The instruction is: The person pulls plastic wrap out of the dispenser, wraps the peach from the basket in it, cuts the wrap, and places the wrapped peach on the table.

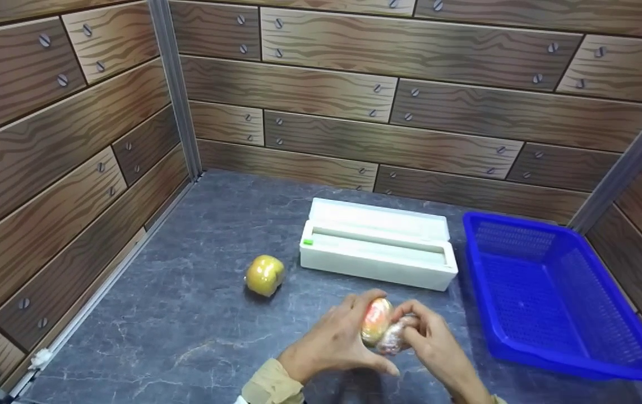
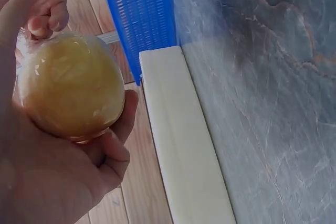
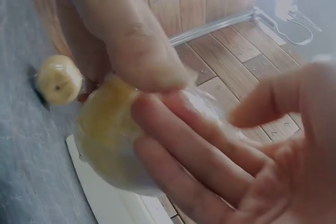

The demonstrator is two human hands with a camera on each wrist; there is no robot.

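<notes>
My left hand (image 1: 332, 338) grips an apple (image 1: 375, 321) with yellow and red skin, wrapped in clear plastic film, above the front of the table. The left wrist view shows the apple's smooth yellow side (image 2: 73, 90) under the film, cradled by the curled fingers. At the apple's right side, my right hand (image 1: 438, 343) pinches the bunched, shiny end of the film (image 1: 393, 336) between thumb and fingers. A second yellow apple (image 1: 264, 275), glossy as if wrapped too, rests on the table to the left, apart from both hands.
Behind the hands stands a long white box (image 1: 377, 274), its lid (image 1: 379, 217) tipped back. A blue plastic basket (image 1: 480, 303) sits at the right. The dark marbled tabletop (image 1: 186, 331) is bordered by wood-patterned walls (image 1: 321, 90).
</notes>
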